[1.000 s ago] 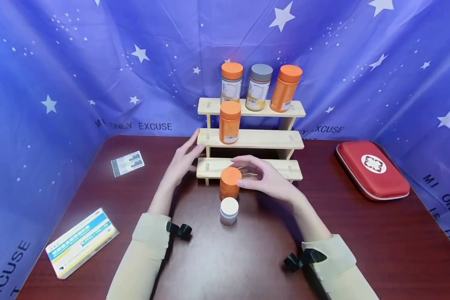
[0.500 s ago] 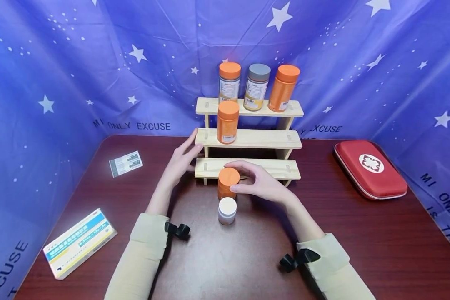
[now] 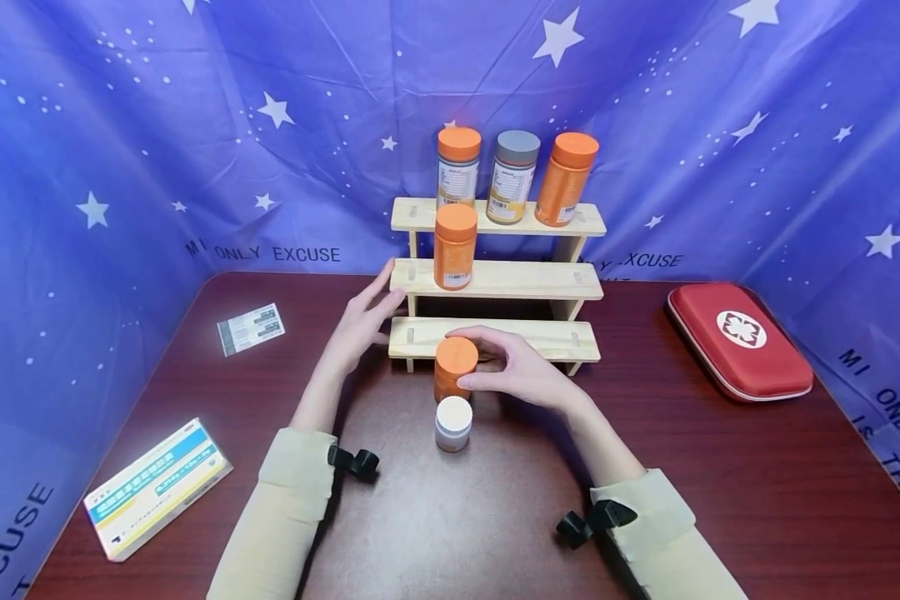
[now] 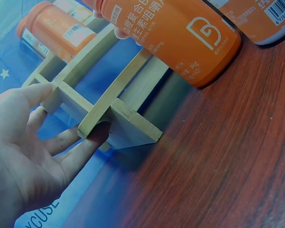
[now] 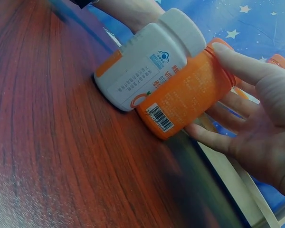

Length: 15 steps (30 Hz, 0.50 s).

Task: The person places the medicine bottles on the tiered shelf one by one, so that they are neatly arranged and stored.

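My right hand [image 3: 513,367] holds an orange medicine bottle [image 3: 450,379], thumb on the near side and fingers behind it. In the right wrist view this bottle [image 5: 190,95] stands on the table, its barcode showing. Just in front stands a white-capped bottle [image 3: 453,425], also plain in the right wrist view. My left hand [image 3: 356,329] grips the left end of a three-tier wooden shelf [image 3: 532,279]; in the left wrist view its fingertips touch the tiers' ends. One orange bottle [image 3: 455,250] stands on the middle tier, left of centre.
On the top tier stand an orange-capped bottle [image 3: 458,171], a grey-capped bottle [image 3: 512,179] and an orange bottle [image 3: 566,182]. A red first-aid case [image 3: 738,342] lies at the right. At the left lie a blister pack [image 3: 252,328] and a medicine box [image 3: 157,490].
My right hand has moved slightly left and closed round the orange bottle, its thumb lower on the near side. The left hand stays at the shelf's end. The camera view shifted slightly.
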### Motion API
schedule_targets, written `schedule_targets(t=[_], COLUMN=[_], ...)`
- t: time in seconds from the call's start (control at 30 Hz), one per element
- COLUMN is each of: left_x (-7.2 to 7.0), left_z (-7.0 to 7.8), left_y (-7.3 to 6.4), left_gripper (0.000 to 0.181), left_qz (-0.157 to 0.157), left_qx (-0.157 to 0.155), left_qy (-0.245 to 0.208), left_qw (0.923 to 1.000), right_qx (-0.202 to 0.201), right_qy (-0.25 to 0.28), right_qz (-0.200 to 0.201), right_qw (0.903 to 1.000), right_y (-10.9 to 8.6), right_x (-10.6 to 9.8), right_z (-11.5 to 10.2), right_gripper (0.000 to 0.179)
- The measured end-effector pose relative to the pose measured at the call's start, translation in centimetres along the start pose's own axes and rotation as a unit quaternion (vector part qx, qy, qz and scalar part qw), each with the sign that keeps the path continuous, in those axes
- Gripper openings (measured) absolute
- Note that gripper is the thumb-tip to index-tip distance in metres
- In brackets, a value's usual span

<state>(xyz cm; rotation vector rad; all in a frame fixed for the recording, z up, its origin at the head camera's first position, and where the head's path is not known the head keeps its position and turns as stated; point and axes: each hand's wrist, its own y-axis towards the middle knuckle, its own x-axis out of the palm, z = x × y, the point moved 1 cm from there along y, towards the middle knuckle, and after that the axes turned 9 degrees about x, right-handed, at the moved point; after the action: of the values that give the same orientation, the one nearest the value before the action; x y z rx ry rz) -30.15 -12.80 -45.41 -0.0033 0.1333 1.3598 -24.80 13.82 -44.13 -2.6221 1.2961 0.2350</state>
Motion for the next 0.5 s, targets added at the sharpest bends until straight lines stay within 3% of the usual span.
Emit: schedule_targets(t=[0.5], left_x=[0.08], left_z=[-0.1], left_y=[0.05], left_gripper=[0.062], left_qz=[0.002], left_qx=[0.001], left_qy=[-0.003], left_qw=[1.0], right_qx=[-0.009], right_qy=[-0.015], right_qz=[0.039], right_qw=[0.9991], right_y=[-0.6], right_x=[-0.88], right_z=[-0.79], right_gripper=[0.057])
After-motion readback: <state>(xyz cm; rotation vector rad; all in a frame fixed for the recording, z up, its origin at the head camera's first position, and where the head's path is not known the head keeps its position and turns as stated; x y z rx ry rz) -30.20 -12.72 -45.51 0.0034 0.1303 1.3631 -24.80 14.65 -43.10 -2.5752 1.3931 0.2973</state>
